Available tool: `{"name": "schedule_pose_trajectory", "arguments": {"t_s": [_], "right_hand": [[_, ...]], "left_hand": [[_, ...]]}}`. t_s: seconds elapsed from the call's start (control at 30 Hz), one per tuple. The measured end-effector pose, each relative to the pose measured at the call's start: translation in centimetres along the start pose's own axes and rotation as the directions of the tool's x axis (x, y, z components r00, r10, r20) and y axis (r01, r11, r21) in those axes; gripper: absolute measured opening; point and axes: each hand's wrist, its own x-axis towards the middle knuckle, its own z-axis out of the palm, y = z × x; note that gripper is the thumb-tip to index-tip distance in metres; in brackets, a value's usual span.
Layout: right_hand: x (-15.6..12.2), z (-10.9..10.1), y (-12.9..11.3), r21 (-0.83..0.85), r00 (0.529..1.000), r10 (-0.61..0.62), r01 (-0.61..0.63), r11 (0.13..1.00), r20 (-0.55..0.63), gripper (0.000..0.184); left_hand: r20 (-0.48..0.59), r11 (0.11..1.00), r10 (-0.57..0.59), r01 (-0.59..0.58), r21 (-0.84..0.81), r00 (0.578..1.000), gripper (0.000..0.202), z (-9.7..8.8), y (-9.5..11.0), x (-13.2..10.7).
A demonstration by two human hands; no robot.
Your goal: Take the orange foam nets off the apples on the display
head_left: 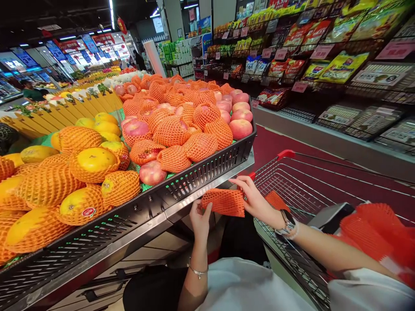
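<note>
right beside the fruit bin, we've got an orange net sleeve stretched between our two hands, just in front of the metal ledge and near the corner of the cart. our left hand is pinching the near-left end of it, thumb on our side and fingers behind. our right hand is on the other end, with a finger poking out past the top edge toward the bin; part of that grip is hidden, so we honestly can't tell if it's pinching the net or just touching it. the sleeve looks flattened and sits well clear of the fruit.

we're wearing a watch on the right wrist and a thin bracelet on the left. up in the bin, apples are piled high, lots of them in the same kind of orange netting, and to their left there's big yellow fruit, also mostly netted. on our right is the wire cart, with another bit of orange net and a red bag around it. past that, shelves of snack bags line the aisle.
</note>
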Motion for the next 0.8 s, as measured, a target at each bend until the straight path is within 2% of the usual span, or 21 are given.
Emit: {"name": "schedule_pose_trajectory", "arguments": {"t_s": [0.07, 0.1, 0.2, 0.27, 0.33, 0.4, 0.53, 0.63, 0.7, 0.8], "right_hand": [[0.3, -0.2, 1.1, -0.043, 0.998, 0.025, -0.027, 0.999, -0.051, 0.063], [0.4, -0.3, 1.6, -0.052, 0.996, 0.042, -0.046, 0.998, -0.074, 0.060], [0.4, -0.1, 3.0, -0.032, 0.983, 0.135, -0.140, 0.990, -0.127, 0.040], [0.3, 0.3, 3.2, 0.040, 0.967, 0.226, -0.223, 0.974, -0.121, 0.022], [0.0, 1.0, 3.0, 0.150, 0.954, 0.288, -0.272, 0.950, -0.089, 0.018], [-0.3, 1.8, 2.6, 0.270, 0.956, 0.288, -0.263, 0.926, -0.056, 0.022], [-1.0, 3.4, 2.1, 0.457, 0.981, 0.189, -0.184, 0.870, 0.035, 0.027], [-1.3, 4.5, 2.4, 0.593, 0.976, 0.202, -0.210, 0.778, 0.081, 0.032], [-1.4, 5.1, 2.6, 0.674, 0.965, 0.240, -0.244, 0.697, 0.101, 0.038], [-1.3, 5.6, 2.2, 0.712, 0.953, 0.272, -0.284, 0.643, 0.134, 0.042]], "left_hand": [[0.064, 0.998, 0.039, -0.035, -0.051, 0.997, 0.029, -0.6, 0.0, -0.3], [0.134, 0.995, 0.046, -0.033, -0.094, 0.990, 0.031, -0.8, -0.1, -0.5], [0.408, 0.977, -0.013, 0.099, -0.191, 0.913, 0.037, -1.0, -0.6, -1.0], [0.473, 0.979, -0.059, 0.144, -0.144, 0.879, 0.037, -0.8, -1.2, -1.2], [0.437, 0.993, -0.057, 0.097, -0.069, 0.898, 0.029, -0.5, -1.6, -1.1], [0.389, 1.000, -0.031, 0.030, 0.008, 0.921, 0.011, -0.3, -1.8, -0.9], [0.305, 0.994, 0.020, -0.052, 0.099, 0.952, 0.038, -0.9, -2.3, -0.4], [0.258, 0.995, -0.048, 0.024, 0.095, 0.965, 0.035, -1.8, -2.4, 0.1], [0.286, 0.990, -0.111, 0.080, 0.115, 0.952, 0.035, -2.2, -2.1, 0.5], [0.310, 0.980, -0.123, 0.067, 0.186, 0.943, 0.035, -2.3, -1.6, 1.0]]}}
